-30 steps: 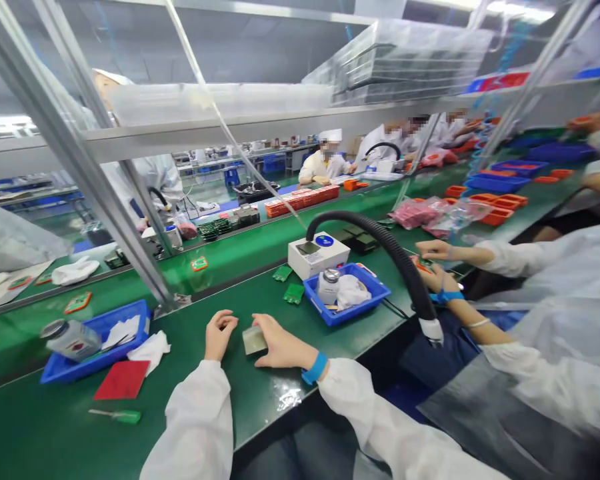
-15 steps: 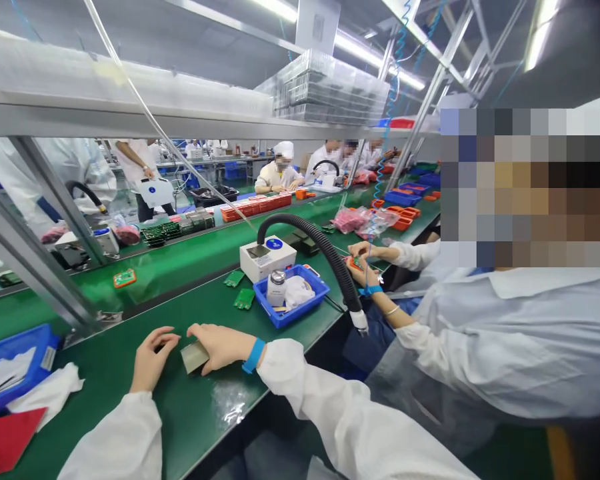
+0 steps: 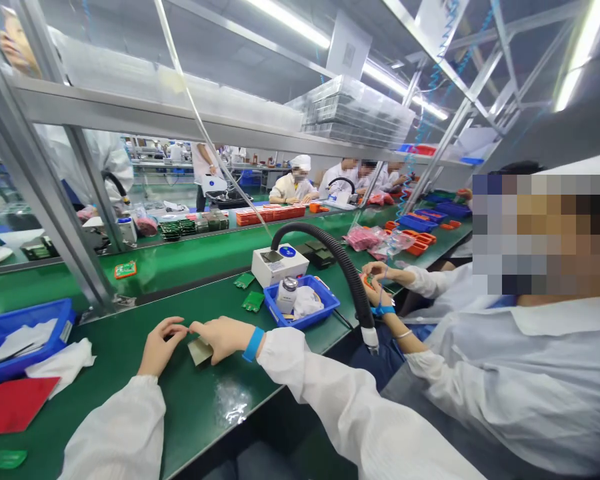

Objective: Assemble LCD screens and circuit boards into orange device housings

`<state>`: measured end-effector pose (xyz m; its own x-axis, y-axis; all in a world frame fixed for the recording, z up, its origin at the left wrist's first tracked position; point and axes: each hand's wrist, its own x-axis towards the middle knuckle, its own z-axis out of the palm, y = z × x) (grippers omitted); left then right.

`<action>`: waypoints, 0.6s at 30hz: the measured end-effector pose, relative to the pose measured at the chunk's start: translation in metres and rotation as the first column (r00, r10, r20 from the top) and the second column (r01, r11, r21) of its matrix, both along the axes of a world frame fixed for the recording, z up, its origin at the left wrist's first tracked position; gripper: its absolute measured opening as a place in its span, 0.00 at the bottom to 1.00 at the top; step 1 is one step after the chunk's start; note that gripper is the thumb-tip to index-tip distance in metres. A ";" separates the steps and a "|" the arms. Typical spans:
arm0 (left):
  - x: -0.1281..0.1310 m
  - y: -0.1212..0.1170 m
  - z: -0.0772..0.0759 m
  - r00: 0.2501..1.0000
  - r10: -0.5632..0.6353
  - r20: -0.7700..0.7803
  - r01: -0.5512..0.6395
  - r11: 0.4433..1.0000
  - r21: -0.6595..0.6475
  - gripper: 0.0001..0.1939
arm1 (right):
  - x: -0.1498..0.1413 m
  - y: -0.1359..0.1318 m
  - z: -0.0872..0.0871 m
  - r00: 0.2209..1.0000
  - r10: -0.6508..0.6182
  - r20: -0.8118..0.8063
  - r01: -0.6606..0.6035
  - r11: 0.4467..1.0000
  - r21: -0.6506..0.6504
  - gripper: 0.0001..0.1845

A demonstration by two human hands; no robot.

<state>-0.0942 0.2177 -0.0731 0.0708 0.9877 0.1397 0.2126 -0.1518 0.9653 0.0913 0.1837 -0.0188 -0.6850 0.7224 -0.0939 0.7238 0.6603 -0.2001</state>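
My right hand (image 3: 229, 339), with a blue wristband (image 3: 253, 344) at its wrist, is closed on a small greyish-beige rectangular piece (image 3: 199, 352), held tilted just above the green tabletop (image 3: 190, 413). Thumb and fingers wrap its right side, so part of it is hidden. My left hand (image 3: 161, 347) is at its left, thumb and forefinger pinched together beside my right fingertips. Whatever lies in that pinch is too small to make out. Beyond my right hand lie two green circuit boards, the nearer one (image 3: 253, 301) beside a blue tray (image 3: 300, 323).
The blue tray holds a dispenser bottle (image 3: 286, 295) and white cloth. Behind it stands a white box (image 3: 280, 268) and a black flexible hose (image 3: 347, 267) arching right. At left are another blue bin (image 3: 67, 327) and a red sheet (image 3: 17, 405). A co-worker's hands (image 3: 375, 283) are at right.
My view has shifted, so the bench scene sits further right and the red sheet shows more fully. My two hands have drawn closer together, fingertips nearly meeting. The right still holds the beige piece.
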 end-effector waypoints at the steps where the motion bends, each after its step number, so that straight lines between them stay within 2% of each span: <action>1: 0.000 0.000 -0.001 1.000 -0.004 0.010 0.004 1.000 -0.001 0.23 | -0.001 -0.001 0.001 1.000 0.005 0.014 -0.006 1.000 0.004 0.42; 6: -0.002 -0.001 -0.004 0.995 -0.012 0.096 0.015 0.999 -0.031 0.24 | -0.007 -0.007 0.009 0.998 0.050 0.036 -0.051 0.998 0.022 0.46; 11: -0.005 0.000 -0.002 0.976 0.002 0.218 0.019 0.995 -0.096 0.25 | -0.010 -0.006 0.014 0.997 0.069 0.038 -0.069 0.998 0.013 0.37; 16: -0.004 -0.008 -0.001 0.959 -0.003 0.284 0.049 0.987 -0.156 0.13 | -0.010 -0.007 0.011 0.997 0.077 -0.024 -0.076 0.997 0.020 0.35; 18: -0.003 -0.010 -0.003 0.949 -0.001 0.315 0.060 0.982 -0.178 0.11 | -0.008 -0.007 0.008 0.995 0.076 -0.067 -0.074 0.997 0.021 0.33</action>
<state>-0.0973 0.2076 -0.0763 0.0835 0.9962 -0.0229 -0.1054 0.0317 0.9939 0.0837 0.1771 -0.0110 -0.7416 0.6700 -0.0328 0.6574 0.7162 -0.2342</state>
